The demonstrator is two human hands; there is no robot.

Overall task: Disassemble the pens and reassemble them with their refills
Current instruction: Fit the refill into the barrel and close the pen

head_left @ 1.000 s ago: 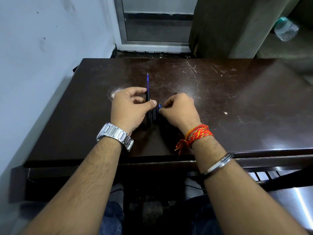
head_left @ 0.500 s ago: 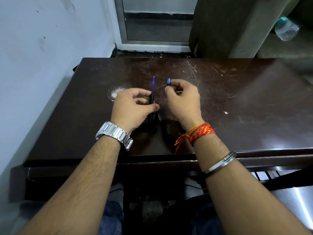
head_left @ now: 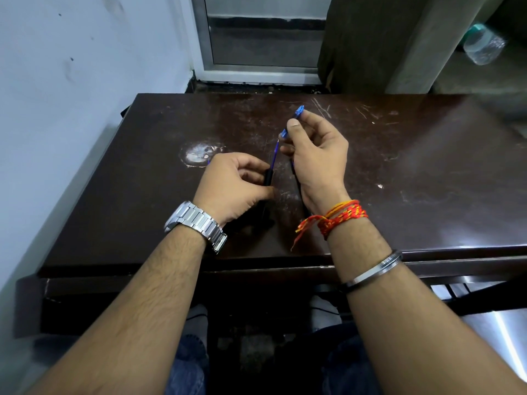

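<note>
My left hand (head_left: 232, 186) grips a black pen barrel (head_left: 267, 178) upright over the dark table (head_left: 413, 172). A thin blue refill (head_left: 275, 152) sticks out of the barrel's top. My right hand (head_left: 315, 155) pinches a small blue pen tip piece (head_left: 299, 112) between thumb and fingers, raised just right of and above the refill. Another blue bit (head_left: 283, 133) shows below my thumb. A second dark pen (head_left: 298, 183) lies on the table under my right wrist, mostly hidden.
A white scuffed patch (head_left: 198, 155) marks the table left of my hands. A wall runs along the table's left side. A plastic bottle (head_left: 483, 47) lies on the floor at the far right. A door frame (head_left: 256, 69) stands behind the table.
My right hand has risen from beside the barrel and moved up and to the right with the blue piece. My left hand has kept the barrel nearly in place.
</note>
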